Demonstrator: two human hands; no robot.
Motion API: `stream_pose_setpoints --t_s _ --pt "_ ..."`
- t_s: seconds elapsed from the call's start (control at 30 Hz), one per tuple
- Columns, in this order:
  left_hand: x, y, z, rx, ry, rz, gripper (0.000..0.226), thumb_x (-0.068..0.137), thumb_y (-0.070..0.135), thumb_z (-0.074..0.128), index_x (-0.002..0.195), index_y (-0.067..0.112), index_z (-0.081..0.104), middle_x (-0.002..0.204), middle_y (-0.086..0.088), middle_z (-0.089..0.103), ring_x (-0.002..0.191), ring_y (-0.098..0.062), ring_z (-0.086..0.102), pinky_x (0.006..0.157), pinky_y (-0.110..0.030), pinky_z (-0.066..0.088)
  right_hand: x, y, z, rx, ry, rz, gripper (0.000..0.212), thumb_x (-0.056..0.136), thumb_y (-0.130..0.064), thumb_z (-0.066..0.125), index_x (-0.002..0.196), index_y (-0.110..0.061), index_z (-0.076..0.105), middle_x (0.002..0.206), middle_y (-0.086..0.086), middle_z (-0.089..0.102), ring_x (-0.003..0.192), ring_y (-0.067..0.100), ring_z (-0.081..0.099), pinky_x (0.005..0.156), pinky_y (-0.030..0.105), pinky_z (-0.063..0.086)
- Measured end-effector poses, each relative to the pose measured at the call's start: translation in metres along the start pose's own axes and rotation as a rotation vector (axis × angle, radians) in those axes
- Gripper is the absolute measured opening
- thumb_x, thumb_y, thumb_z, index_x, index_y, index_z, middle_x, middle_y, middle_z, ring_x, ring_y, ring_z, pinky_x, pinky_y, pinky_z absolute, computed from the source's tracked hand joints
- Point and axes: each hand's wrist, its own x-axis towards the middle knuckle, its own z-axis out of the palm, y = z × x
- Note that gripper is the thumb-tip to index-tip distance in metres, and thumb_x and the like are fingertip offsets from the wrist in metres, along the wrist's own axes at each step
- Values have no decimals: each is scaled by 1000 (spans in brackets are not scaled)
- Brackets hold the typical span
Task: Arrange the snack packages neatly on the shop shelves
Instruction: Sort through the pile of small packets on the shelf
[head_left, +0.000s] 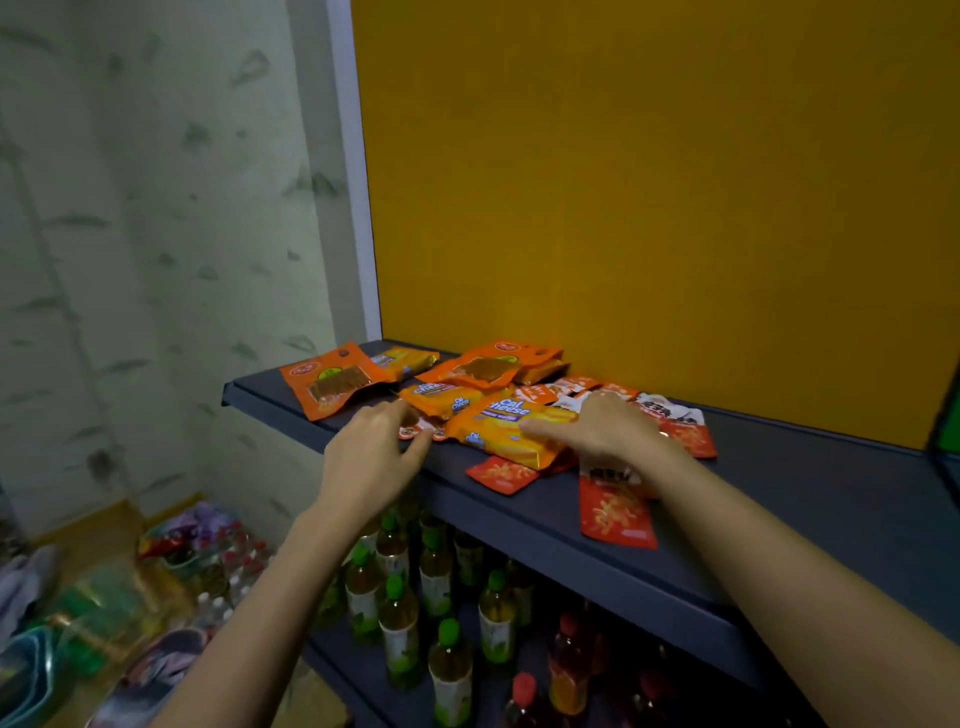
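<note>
A dark shelf backed by an orange panel fills the frame's right. At centre, the left hand seems to pinch a small sachet between thumb and forefinger. The right hand lies palm down, fingers relaxed, on a wafer pack and red packets. Orange pouches lie behind. Bottles stand below.

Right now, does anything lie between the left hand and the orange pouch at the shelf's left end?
Nothing visible does. The left hand pinches small red sachets, and only bare shelf separates it from the orange pouch.
</note>
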Motion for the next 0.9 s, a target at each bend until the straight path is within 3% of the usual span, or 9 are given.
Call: stream_pose_setpoints --t_s 0.03,0.1,0.2,0.3,0.5,0.63,0.77,0.83,0.9 --pt "10 -5 4 -8 1 -11 31 91 40 49 107 17 60 110 -2 64 105 -20 56 74 -34 45 4 -2 2 1 -21 27 70 64 -83 48 56 -14 41 64 2 52 62 17 47 54 30 31" --pt "29 -14 14 13 -27 -55 38 91 45 47 107 14 61 110 -4 64 105 -23 56 73 -34 44 13 -3 5 -15 -45 69 72 60 -84 50 65 -13 47 79 5 58 75 21 54 63 32 39" --pt "57 -26 29 69 -155 -129 54 92 52 37 103 6 63 113 -13 61 108 -29 53 83 -41 46 24 -7 8 -47 -57 112 88 57 -86 51 101 -10 57 112 8 60 103 26 57 84 37 47" --pt "78 -35 44 116 -220 -133 68 92 59 28 101 3 66 116 -15 58 111 -31 51 90 -43 44 32 -10 10 64 -112 153 84 57 -79 60 104 -11 56 110 5 60 95 21 57 76 32 45" --pt "107 -49 60 -50 -258 -159 66 87 63 37 78 4 66 90 -14 69 90 -29 62 85 -40 49 38 -8 14 245 -112 214 99 47 -70 75 124 -15 48 121 -2 53 104 18 54 83 30 45" --pt "125 -57 67 -252 -359 -228 45 87 51 49 62 14 51 80 -10 67 88 -29 64 88 -40 46 38 -7 11 384 -67 250 57 50 -55 82 92 -29 53 93 -9 61 82 7 59 77 31 52" --pt "140 -59 74 -391 -463 -244 43 84 49 56 81 6 61 92 -13 70 95 -33 64 95 -46 47 33 -8 11 541 6 312 66 55 -40 86 108 -25 49 97 -7 61 87 11 62 70 27 53" --pt "145 -56 74 -419 -504 -234 55 81 54 57 97 2 63 99 -16 69 97 -35 64 94 -48 48 29 -10 14 568 49 342 72 56 -38 86 116 -23 48 100 -5 59 94 15 61 77 29 51" --pt "149 -51 75 -478 -530 -222 65 77 57 61 107 -1 62 100 -19 69 95 -37 65 91 -48 51 25 -12 15 604 74 362 70 58 -35 86 115 -23 48 94 -8 59 88 12 61 74 27 51"
